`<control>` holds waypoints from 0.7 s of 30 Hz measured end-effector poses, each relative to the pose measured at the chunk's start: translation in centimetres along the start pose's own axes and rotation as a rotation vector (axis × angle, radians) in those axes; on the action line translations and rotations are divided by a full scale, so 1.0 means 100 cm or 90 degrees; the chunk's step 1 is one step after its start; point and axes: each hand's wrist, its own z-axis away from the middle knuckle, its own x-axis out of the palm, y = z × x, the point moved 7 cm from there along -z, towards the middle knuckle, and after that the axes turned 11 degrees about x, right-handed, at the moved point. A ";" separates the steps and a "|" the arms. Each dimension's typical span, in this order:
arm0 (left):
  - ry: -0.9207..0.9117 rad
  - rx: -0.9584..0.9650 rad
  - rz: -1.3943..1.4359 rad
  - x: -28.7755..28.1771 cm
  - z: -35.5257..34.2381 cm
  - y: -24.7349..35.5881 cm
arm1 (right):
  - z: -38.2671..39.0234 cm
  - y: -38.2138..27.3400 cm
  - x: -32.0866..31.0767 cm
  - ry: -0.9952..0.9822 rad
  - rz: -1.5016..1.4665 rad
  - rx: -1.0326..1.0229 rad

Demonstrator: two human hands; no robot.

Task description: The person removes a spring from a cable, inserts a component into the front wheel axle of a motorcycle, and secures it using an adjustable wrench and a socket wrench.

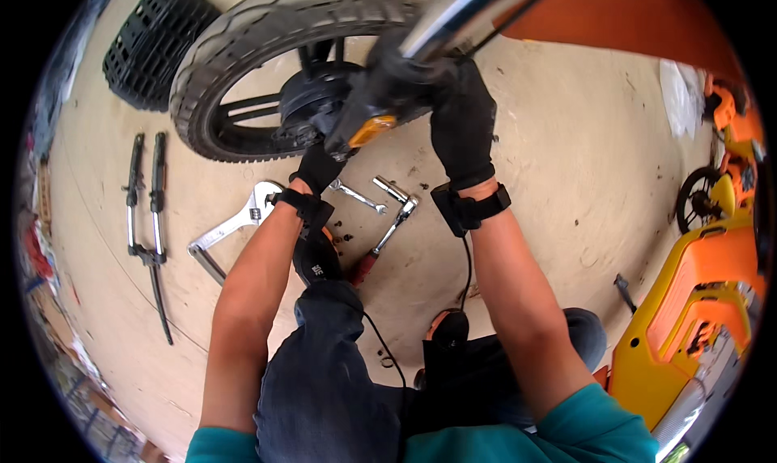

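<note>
A front wheel [198, 111] with a black tyre and dark spokes leans at the top, its black hub [312, 99] toward me. Over the hub slants a fork leg [461, 14], chrome above and black below, with an orange reflector [372, 131] on its lower part. My right hand [465, 123], in a black glove, is closed round the black part of the fork leg. My left hand [320, 167], also gloved, is closed at the fork's lower end beside the hub; its fingertips and whatever they grip are mostly hidden.
On the floor below lie an adjustable wrench [235, 224], a small spanner [358, 196], a red-handled ratchet [388, 240] and several small bolts [344, 237]. A loose fork [158, 196] and a black crate [158, 46] lie left. Yellow-orange body panels [655, 325] stand right.
</note>
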 end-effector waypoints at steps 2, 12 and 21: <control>0.001 0.103 -0.074 0.005 -0.009 0.036 | 0.008 0.007 -0.009 0.035 -0.092 0.000; -0.149 -0.112 0.032 -0.013 -0.006 0.068 | 0.006 0.022 -0.010 0.080 -0.161 0.068; -0.154 -0.050 -0.015 -0.029 0.016 0.099 | 0.106 0.118 0.052 -0.312 -0.243 0.566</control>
